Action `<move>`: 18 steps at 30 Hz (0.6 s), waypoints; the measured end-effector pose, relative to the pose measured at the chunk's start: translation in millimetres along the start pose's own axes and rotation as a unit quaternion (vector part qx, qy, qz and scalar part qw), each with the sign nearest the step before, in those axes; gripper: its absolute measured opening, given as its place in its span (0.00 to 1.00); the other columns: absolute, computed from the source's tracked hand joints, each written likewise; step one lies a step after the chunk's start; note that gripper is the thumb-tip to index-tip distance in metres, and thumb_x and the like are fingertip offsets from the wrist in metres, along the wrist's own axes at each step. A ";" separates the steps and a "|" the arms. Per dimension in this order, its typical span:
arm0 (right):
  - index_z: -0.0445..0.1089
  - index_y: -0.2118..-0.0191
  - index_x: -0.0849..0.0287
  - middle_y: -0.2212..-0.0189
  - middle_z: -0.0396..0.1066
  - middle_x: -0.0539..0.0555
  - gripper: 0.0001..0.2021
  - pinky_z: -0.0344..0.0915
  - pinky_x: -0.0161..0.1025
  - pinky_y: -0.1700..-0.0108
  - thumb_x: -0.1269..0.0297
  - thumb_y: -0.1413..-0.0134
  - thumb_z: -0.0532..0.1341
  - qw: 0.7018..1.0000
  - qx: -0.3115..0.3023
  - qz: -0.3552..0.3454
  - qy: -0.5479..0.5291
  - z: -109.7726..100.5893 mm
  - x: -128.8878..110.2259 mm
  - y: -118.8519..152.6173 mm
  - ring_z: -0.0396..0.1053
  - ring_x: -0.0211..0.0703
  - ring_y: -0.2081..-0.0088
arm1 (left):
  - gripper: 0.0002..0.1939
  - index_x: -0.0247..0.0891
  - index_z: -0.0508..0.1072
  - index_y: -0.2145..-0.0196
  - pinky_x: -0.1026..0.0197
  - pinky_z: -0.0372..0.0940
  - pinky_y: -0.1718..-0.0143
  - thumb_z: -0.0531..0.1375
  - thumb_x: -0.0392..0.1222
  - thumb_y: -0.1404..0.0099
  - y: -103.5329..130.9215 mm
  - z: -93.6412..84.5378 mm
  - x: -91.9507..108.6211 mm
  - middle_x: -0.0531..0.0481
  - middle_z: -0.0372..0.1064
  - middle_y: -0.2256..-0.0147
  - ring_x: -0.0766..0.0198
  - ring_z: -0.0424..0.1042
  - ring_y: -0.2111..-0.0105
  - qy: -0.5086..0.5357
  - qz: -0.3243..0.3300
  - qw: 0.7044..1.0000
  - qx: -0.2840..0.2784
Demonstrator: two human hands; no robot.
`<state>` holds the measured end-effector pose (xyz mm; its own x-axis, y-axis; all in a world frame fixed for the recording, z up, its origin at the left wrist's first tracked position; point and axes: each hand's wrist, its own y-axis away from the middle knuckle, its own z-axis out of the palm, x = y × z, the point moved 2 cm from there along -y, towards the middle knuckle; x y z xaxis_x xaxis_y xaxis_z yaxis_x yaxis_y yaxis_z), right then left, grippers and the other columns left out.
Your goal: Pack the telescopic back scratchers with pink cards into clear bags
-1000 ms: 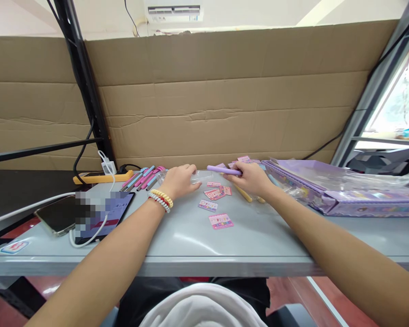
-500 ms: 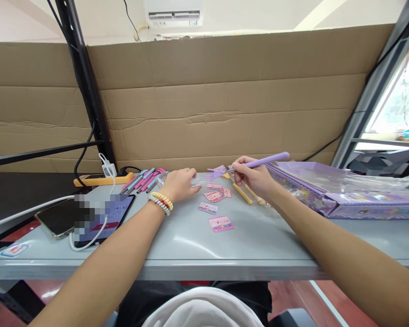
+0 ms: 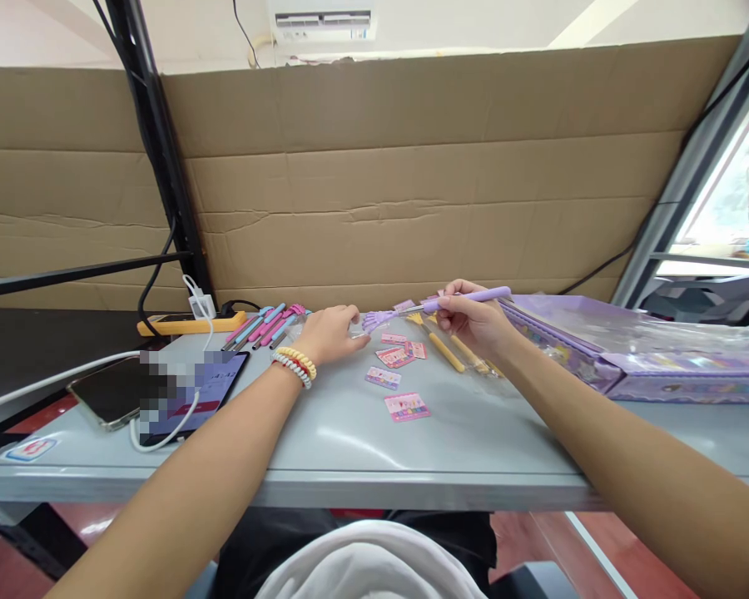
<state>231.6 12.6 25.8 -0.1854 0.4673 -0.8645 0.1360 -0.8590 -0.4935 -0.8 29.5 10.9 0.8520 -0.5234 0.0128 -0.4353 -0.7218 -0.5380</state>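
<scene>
My right hand (image 3: 474, 320) grips the handle of a purple back scratcher (image 3: 379, 319), which lies nearly level with its hand-shaped head pointing left. That head is beside the fingertips of my left hand (image 3: 330, 333). My left hand is closed on a clear plastic bag (image 3: 296, 327), seen on both sides of the fingers and partly hidden by them. Under and in front of the scratcher, small printed cards (image 3: 407, 407) in pink and purple lie spread on the grey table (image 3: 337, 441). Yellow back scratchers (image 3: 446, 353) rest below my right hand, some in clear wrapping.
Pink and blue back scratchers (image 3: 265, 326) lie in a group left of my left hand. A phone (image 3: 116, 391), a tablet (image 3: 225, 383) and a white cable (image 3: 181, 428) are farther left. An open purple box (image 3: 674, 384) with clear plastic stands at right. Cardboard (image 3: 412, 183) walls the back.
My right hand has lowered slightly and moved the purple back scratcher left, so its head is now closer to my left fingertips. My left hand stays nearly in place.
</scene>
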 end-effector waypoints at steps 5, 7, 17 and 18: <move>0.63 0.76 0.58 0.83 0.64 0.46 0.11 0.55 0.32 0.83 0.66 0.63 0.68 1.000 0.008 -0.001 -0.003 -3.5 0.8 -0.7 0.61 0.33 0.83 | 0.15 0.39 0.67 0.66 0.61 0.57 0.72 0.55 0.54 0.44 -0.5 -0.8 -0.3 0.49 0.71 0.66 0.60 0.69 0.67 0.027 -0.016 1.000 0.003; 0.65 0.75 0.58 0.83 0.65 0.47 0.11 0.55 0.32 0.83 0.66 0.64 0.69 1.000 0.007 0.007 -0.001 -3.4 1.4 -0.9 0.61 0.33 0.83 | 0.15 0.39 0.67 0.66 0.62 0.57 0.72 0.55 0.54 0.44 -0.5 -0.9 -0.5 0.49 0.71 0.67 0.60 0.69 0.67 0.032 -0.020 0.999 0.006; 0.64 0.77 0.58 0.82 0.65 0.47 0.12 0.54 0.32 0.83 0.62 0.65 0.68 0.999 0.042 -0.001 0.007 -10.7 -0.2 -5.3 0.59 0.33 0.83 | 0.17 0.39 0.67 0.64 0.62 0.57 0.73 0.55 0.55 0.44 -0.8 0.2 -0.9 0.50 0.71 0.67 0.60 0.70 0.67 0.041 -0.027 0.999 0.006; 0.64 0.77 0.58 0.82 0.65 0.48 0.12 0.54 0.32 0.83 0.62 0.65 0.68 0.999 0.043 -0.001 0.008 -11.0 -0.1 -5.3 0.59 0.33 0.83 | 0.17 0.39 0.67 0.64 0.62 0.57 0.74 0.55 0.54 0.44 -0.9 0.2 -0.9 0.50 0.71 0.67 0.60 0.69 0.68 0.041 -0.026 0.999 0.007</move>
<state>241.6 19.5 27.5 -0.1696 0.4714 -0.8655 0.0507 -0.8728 -0.4854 -1.1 30.7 11.2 0.8465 -0.5211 0.1091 -0.3871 -0.7431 -0.5458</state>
